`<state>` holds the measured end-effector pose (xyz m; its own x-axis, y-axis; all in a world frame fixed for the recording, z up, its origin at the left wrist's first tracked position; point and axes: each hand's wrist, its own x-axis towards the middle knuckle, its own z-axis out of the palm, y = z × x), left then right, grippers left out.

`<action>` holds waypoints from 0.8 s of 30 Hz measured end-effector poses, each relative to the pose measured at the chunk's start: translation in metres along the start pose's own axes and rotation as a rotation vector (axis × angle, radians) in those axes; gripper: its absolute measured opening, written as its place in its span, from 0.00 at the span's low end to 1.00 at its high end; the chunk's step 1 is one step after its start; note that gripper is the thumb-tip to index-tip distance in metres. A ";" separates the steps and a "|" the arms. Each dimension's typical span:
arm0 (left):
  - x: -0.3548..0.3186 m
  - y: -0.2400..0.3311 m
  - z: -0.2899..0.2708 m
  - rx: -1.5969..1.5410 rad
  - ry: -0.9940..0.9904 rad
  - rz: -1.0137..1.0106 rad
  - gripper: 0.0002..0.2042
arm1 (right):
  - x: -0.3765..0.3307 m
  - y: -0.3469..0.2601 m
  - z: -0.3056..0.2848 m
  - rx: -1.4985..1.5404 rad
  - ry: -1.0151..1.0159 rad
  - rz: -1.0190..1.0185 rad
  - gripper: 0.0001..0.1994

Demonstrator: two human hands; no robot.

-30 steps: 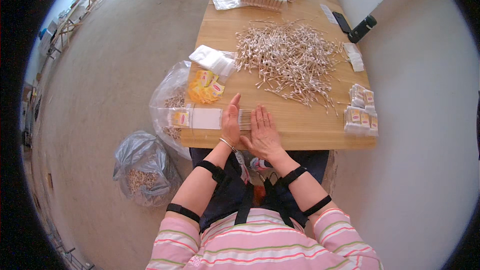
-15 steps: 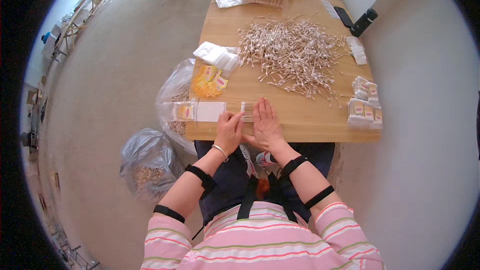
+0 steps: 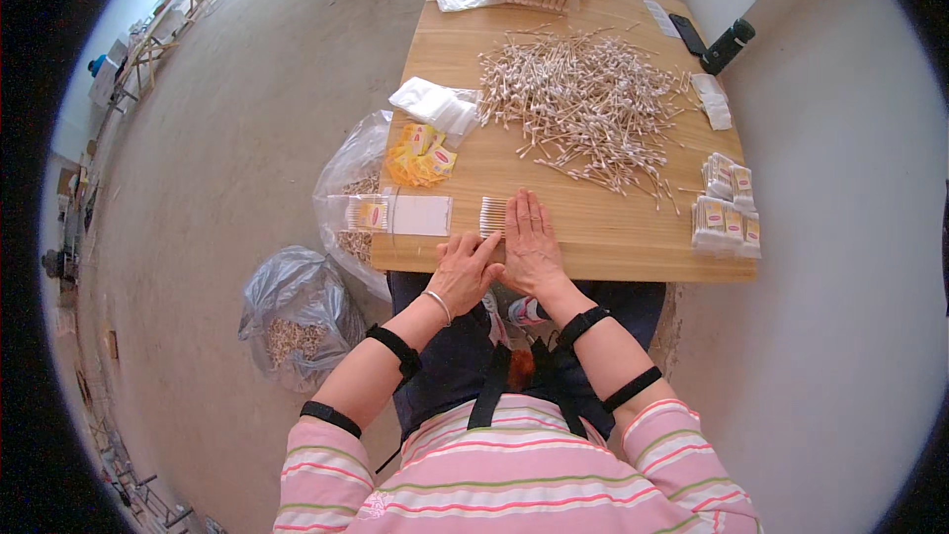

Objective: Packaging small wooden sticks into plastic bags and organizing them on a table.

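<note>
Near the front edge of the table, a row of cotton swabs [image 3: 491, 216] lies side by side. Flat along its right side rests my right hand [image 3: 535, 247], fingers straight and together, thumb toward the left hand. My left hand [image 3: 465, 272] is at the lower end of the row, its fingers apart and a fingertip touching the swabs or just beside them. To the left lies a white card [image 3: 423, 215], and beyond it a clear bag of swabs with a yellow label [image 3: 370, 214] at the table edge.
A large heap of loose swabs [image 3: 583, 99] covers the table's middle. Yellow labels [image 3: 420, 158] and white plastic bags [image 3: 435, 106] lie at left, packed swabs [image 3: 727, 222] at right. A phone [image 3: 687, 35] and dark bottle [image 3: 728, 45] stand by the wall. A plastic sack [image 3: 297, 311] sits on the floor.
My left hand has drawn slightly down and its fingers have opened out from a closed curl beside the row. My right hand stays flat next to the swabs.
</note>
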<state>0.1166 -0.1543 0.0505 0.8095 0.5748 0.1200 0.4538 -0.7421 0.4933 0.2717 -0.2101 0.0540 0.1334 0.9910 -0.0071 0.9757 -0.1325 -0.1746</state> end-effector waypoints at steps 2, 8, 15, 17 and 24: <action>0.002 0.001 -0.001 -0.007 -0.015 -0.002 0.27 | 0.001 0.001 0.002 -0.023 0.003 0.002 0.54; 0.005 0.002 0.001 -0.008 -0.038 -0.045 0.28 | 0.002 0.005 0.008 -0.054 0.037 -0.015 0.53; 0.006 0.000 0.001 0.006 -0.024 -0.046 0.30 | 0.001 0.003 0.006 -0.013 0.069 -0.023 0.48; 0.007 0.001 0.001 -0.005 -0.032 -0.050 0.30 | 0.001 0.004 0.007 -0.015 0.079 -0.024 0.47; 0.015 0.009 -0.007 -0.005 -0.095 -0.146 0.31 | 0.001 0.004 0.012 -0.060 0.042 -0.017 0.46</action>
<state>0.1299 -0.1502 0.0634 0.7669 0.6409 -0.0347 0.5674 -0.6516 0.5034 0.2734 -0.2092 0.0420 0.1223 0.9918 0.0374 0.9864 -0.1173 -0.1151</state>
